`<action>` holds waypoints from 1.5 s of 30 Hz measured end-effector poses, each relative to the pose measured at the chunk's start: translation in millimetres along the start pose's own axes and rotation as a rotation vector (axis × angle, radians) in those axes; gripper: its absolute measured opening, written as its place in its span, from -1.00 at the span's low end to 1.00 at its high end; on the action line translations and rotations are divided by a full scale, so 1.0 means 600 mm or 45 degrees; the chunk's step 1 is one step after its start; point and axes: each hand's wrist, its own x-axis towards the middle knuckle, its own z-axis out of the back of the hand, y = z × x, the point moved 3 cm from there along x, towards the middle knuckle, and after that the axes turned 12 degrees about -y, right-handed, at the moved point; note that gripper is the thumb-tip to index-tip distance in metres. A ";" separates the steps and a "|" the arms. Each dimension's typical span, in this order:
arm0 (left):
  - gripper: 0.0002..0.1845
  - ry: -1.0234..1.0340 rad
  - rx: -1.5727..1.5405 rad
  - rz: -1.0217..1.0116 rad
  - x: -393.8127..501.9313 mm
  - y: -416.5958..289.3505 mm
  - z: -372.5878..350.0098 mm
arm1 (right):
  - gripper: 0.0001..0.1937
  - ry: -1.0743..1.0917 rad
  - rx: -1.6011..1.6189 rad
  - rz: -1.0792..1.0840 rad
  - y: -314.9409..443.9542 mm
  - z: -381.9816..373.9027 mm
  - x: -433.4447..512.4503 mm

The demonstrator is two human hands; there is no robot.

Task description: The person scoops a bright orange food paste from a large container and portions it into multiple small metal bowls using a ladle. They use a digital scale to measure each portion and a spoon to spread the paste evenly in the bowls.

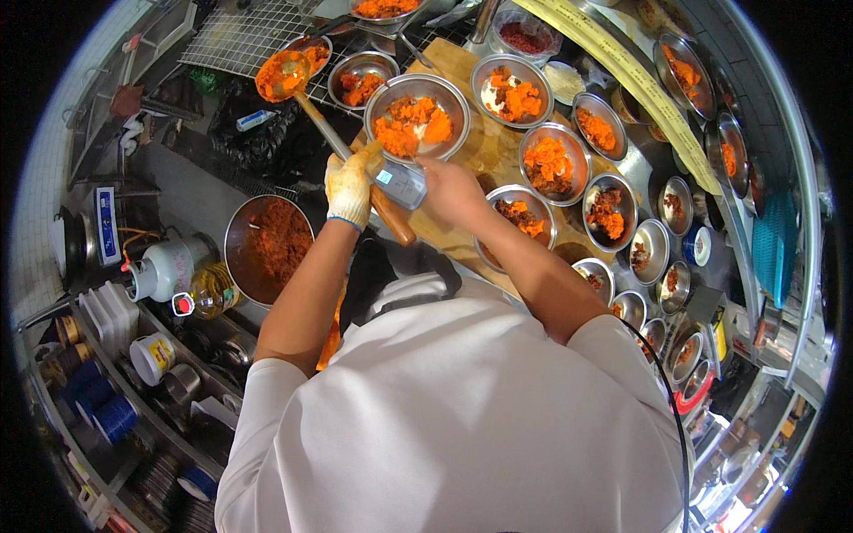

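My left hand (349, 186), in a stained cotton glove, grips the shaft of a long ladle (326, 130) with a wooden handle; its bowl, coated in orange food, lies up and left. My bare right hand (453, 193) is at the near rim of a steel bowl (464, 133) holding orange and brown food over something white; whether it grips the rim I cannot tell. That bowl rests on a small digital scale (400, 185), whose display faces me. Under it lies a wooden board (493, 148). Nearest to the right stands another steel bowl (546, 93) with similar food.
Several filled steel bowls (586, 163) spread over the right side. A large steel basin (230, 246) of reddish-brown food stands at left, beside an oil jug (213, 290) and a gas cylinder (173, 260). A wire rack (233, 40) is at the upper left.
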 end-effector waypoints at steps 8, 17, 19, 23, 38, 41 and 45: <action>-0.69 -0.049 0.012 0.055 -0.003 -0.001 0.005 | -0.67 0.060 0.727 -0.548 -0.055 -0.026 0.003; -0.77 -0.012 0.024 0.007 0.002 -0.010 0.022 | -0.62 0.073 1.531 -1.059 -0.027 0.018 0.013; -0.76 -0.018 0.127 0.022 0.000 -0.027 0.030 | -0.62 0.064 1.527 -1.040 -0.023 0.036 0.024; -0.70 0.000 0.196 0.029 -0.022 -0.080 0.057 | -0.61 0.012 1.509 -0.927 -0.007 0.064 0.047; -0.62 0.316 0.123 0.353 -0.246 -0.294 0.223 | -0.63 -0.070 0.509 0.457 0.181 -0.037 0.135; -0.56 0.233 0.085 0.328 -0.297 -0.296 0.271 | -0.54 -0.078 0.180 0.824 0.221 -0.085 0.122; -0.58 0.086 -0.052 0.356 -0.353 -0.298 0.335 | -0.35 0.093 -0.357 1.104 0.232 -0.135 0.092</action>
